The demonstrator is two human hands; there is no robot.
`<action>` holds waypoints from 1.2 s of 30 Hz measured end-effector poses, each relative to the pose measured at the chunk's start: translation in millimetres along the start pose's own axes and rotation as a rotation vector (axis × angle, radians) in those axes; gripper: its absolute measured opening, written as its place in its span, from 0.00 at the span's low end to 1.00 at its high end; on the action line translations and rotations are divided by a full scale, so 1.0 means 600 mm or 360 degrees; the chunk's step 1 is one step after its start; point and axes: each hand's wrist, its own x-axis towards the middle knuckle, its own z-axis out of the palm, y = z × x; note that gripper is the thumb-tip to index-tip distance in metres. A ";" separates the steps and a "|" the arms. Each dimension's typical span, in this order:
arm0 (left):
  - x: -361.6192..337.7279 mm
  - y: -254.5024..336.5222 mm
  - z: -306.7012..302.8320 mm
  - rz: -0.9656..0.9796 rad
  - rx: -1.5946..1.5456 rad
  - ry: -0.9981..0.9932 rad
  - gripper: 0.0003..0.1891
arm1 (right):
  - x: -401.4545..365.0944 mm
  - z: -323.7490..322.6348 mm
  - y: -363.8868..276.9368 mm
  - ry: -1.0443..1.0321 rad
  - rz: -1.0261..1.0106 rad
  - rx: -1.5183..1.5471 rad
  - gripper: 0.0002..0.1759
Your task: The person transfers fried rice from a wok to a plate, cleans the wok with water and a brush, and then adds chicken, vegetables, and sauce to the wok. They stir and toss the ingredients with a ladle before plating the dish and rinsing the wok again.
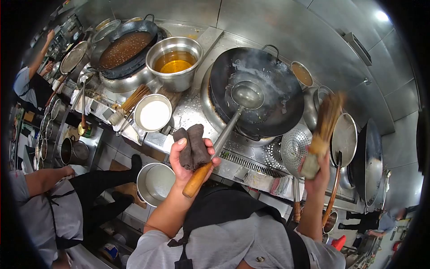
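My left hand [180, 167] is closed around a folded dark grey cloth [197, 145] and the ladle [247, 95] together. The ladle's wooden handle end sticks out below the palm, and its metal bowl is over the black wok [289, 112]. Thin steam or smoke hangs over the wok, with wet residue and small scraps on its inner wall. Raised to the right of the wok, my right hand [318, 175] grips a bamboo wok brush [329, 117] by its bound end. The brush's bristles point up and are blurred by motion.
Left of the wok stand a pot of yellow oil [175, 62], a bowl of white contents [153, 113] and a wok of brown liquid [123, 50]. A perforated skimmer [295, 145] and a round strainer [344, 136] are at right. A co-worker [53, 206] stands close on the left.
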 end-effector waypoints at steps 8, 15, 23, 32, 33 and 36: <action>-0.017 -0.065 0.044 0.0147 -0.0001 0.0021 0.23 | 0.323 0.143 0.086 -0.0861 -0.0473 -0.2682 0.26; -0.028 -0.079 0.035 0.0147 0.0160 0.0023 0.20 | 0.344 0.155 0.088 -0.0785 -0.0600 -0.2820 0.21; -0.018 -0.046 0.048 -0.0029 0.0857 -0.0051 0.25 | 0.316 0.112 0.046 -0.0704 -0.0470 -0.2900 0.19; -0.013 -0.038 0.081 -0.0074 0.1183 -0.0128 0.36 | 0.272 0.101 0.057 -0.0638 -0.0577 -0.2747 0.19; -0.012 -0.037 0.080 -0.0056 0.1187 -0.0107 0.34 | 0.289 0.068 0.089 -0.0817 -0.0773 -0.2573 0.18; 0.007 -0.036 0.071 -0.0034 0.1061 -0.0043 0.28 | 0.309 0.079 0.032 -0.0712 -0.0501 -0.3041 0.20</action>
